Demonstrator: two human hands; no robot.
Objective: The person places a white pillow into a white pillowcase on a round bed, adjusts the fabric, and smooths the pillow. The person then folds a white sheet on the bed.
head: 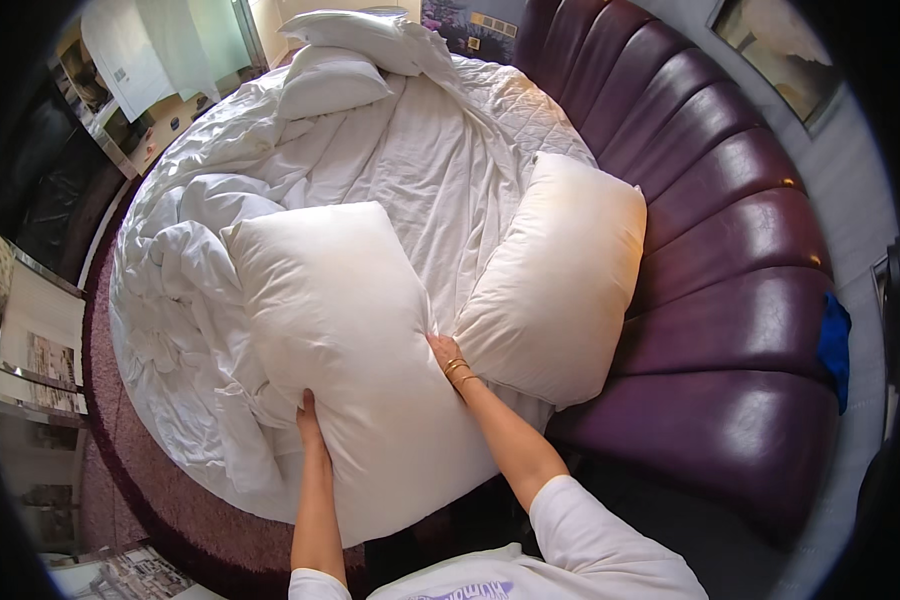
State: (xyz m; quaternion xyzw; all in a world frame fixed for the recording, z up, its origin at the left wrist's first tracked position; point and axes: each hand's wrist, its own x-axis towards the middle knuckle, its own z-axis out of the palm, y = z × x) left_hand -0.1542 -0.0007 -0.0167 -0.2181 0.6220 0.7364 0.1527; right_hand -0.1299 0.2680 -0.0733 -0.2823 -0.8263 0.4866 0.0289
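Observation:
A large white pillow (pixel 352 337) lies at the near edge of the round bed, part of it reaching past the mattress edge toward my body. My left hand (pixel 310 424) grips its left side, the thumb on top and the other fingers hidden beneath. On its right side is my right hand (pixel 446 354), with gold bangles at the wrist and the fingertips partly out of sight. A second white pillow (pixel 562 285) rests just right of that hand, close against the headboard. Under and beyond both pillows spreads a wrinkled white sheet (pixel 412 165).
A bunched white duvet (pixel 195 255) covers the bed's left side. More white pillows (pixel 334 82) are heaped at the far end. A curved purple padded headboard (pixel 720 315) borders the right, with a blue cloth (pixel 834 349) over its edge. Purple carpet (pixel 150 480) rings the bed.

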